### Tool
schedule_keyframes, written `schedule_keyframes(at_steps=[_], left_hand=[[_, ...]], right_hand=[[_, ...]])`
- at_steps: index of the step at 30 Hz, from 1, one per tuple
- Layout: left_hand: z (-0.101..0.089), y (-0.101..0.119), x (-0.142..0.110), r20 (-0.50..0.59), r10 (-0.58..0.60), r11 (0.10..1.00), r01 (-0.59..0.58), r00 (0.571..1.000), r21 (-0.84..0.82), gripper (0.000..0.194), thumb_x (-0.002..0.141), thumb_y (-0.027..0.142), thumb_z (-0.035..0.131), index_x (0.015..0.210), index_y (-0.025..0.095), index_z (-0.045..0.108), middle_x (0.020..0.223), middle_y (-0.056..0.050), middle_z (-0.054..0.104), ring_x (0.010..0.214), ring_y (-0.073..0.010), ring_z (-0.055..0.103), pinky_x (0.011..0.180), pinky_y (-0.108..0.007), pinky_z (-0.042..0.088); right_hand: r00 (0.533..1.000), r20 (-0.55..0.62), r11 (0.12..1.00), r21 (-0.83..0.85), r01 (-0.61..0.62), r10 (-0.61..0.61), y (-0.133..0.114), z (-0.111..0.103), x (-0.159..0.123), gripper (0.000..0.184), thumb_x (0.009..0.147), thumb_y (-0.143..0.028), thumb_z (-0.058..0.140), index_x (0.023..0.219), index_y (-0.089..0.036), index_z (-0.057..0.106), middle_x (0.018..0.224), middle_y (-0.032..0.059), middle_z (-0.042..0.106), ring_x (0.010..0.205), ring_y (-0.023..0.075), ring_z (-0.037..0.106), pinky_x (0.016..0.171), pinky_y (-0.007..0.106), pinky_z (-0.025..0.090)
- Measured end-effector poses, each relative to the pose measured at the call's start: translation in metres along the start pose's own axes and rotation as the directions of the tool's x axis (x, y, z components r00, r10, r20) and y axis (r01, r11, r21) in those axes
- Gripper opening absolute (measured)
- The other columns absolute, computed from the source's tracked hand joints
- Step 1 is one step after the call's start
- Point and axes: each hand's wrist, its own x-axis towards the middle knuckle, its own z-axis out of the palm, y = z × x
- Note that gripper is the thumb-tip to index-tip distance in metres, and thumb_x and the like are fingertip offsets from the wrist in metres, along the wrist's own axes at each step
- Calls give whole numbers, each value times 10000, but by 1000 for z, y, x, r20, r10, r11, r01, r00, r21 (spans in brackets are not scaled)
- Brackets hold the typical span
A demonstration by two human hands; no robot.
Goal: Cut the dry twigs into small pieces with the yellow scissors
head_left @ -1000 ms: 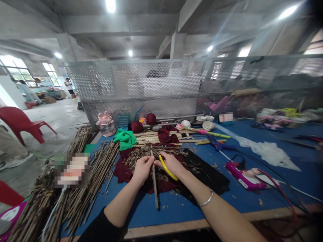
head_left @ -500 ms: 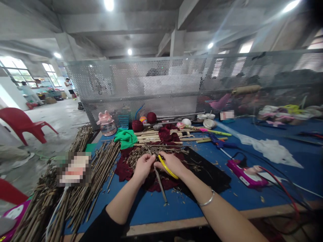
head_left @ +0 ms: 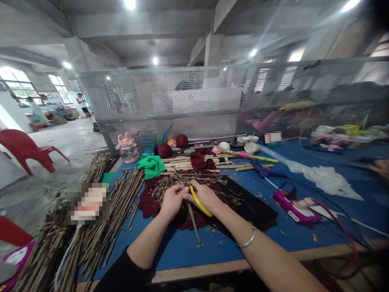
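Note:
My left hand (head_left: 174,199) is closed in a pinch on a thin dried stem (head_left: 194,227), whose lower part slants down toward the table's front. Close against it, my right hand (head_left: 204,197) is closed around yellow-handled scissors (head_left: 200,205); the yellow loop passes over the back of the hand, and the blades are hard to make out. Both hands are over a dark red cloth (head_left: 147,202) with a heap of dried plant bits (head_left: 161,188) on it. A black sheet (head_left: 255,207) lies to the right of my right hand.
Bundled dried stalks (head_left: 112,223) lie at left. Behind stand red yarn balls (head_left: 182,141), a green cloth (head_left: 151,165) and a pink-lidded bottle (head_left: 129,150). A blue glue gun (head_left: 264,170) and purple power strip (head_left: 296,207) with cables lie right. Another person's hand (head_left: 381,168) shows at the right edge.
My two hands have shifted slightly, still together at the stem, and the stem's visible part sits a little differently. Another person's hand has come in at the right edge.

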Motion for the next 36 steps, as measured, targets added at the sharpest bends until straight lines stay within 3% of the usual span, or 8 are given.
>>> schedule_keyframes(at_steps=[9, 17, 20, 23, 26, 31, 36], left_hand=[[-1, 1, 0, -60, -37, 995, 42, 998, 96, 353, 650, 492, 578, 564, 153, 528, 423, 44, 455, 349, -59, 373, 331, -174, 300], [-1, 4, 0, 2, -83, 996, 83, 997, 24, 349, 647, 486, 591, 613, 140, 561, 484, 18, 523, 401, -73, 462, 371, -171, 348], [-1, 3, 3, -39, -111, 993, 110, 993, -40, 350, 631, 482, 607, 660, 135, 571, 516, 13, 529, 451, -98, 535, 390, -174, 378], [-1, 2, 5, -78, -145, 983, 134, 986, -125, 356, 639, 467, 607, 755, 132, 579, 578, 5, 544, 495, -108, 575, 395, -165, 395], [0, 3, 5, -86, -147, 977, 131, 985, -170, 381, 671, 460, 580, 878, 141, 576, 629, -1, 556, 504, -106, 585, 384, -159, 397], [1, 4, 3, -59, -132, 975, 119, 989, -189, 376, 696, 458, 555, 906, 145, 557, 616, 9, 540, 478, -98, 575, 347, -140, 353], [1, 6, 2, 14, -134, 970, 134, 991, -203, 393, 680, 466, 572, 895, 138, 556, 590, 17, 528, 457, -93, 561, 328, -134, 319]], right_hand=[[998, 7, 998, 13, 55, -56, 6, -1, 1, 397, 749, -560, 485, 875, -191, 557, 668, 30, 594, 584, 146, 533, 510, 206, 308], [987, 72, 983, 124, 133, -143, 18, -12, 5, 341, 791, -501, 447, 729, -173, 517, 619, -11, 526, 544, 103, 447, 509, 196, 307], [991, -34, 984, 117, 132, -129, 23, -13, 8, 302, 754, -463, 515, 829, -170, 507, 645, -14, 524, 564, 105, 444, 531, 201, 321], [993, -109, 986, 154, 57, -40, 29, -11, 11, 368, 695, -406, 582, 951, -180, 445, 648, -28, 519, 549, 105, 446, 533, 204, 331], [983, -182, 984, 179, -5, 38, 36, -9, 14, 375, 645, -345, 600, 925, -194, 401, 601, -55, 474, 505, 102, 424, 505, 202, 323], [907, -417, 976, 215, 33, 61, 40, -11, 17, 279, 647, -242, 524, 873, -205, 366, 537, -80, 399, 465, 103, 403, 483, 200, 303], [847, -527, 961, 264, 83, 72, 25, -14, 14, 251, 677, -224, 492, 889, -202, 358, 559, -64, 446, 483, 105, 455, 491, 192, 322]])
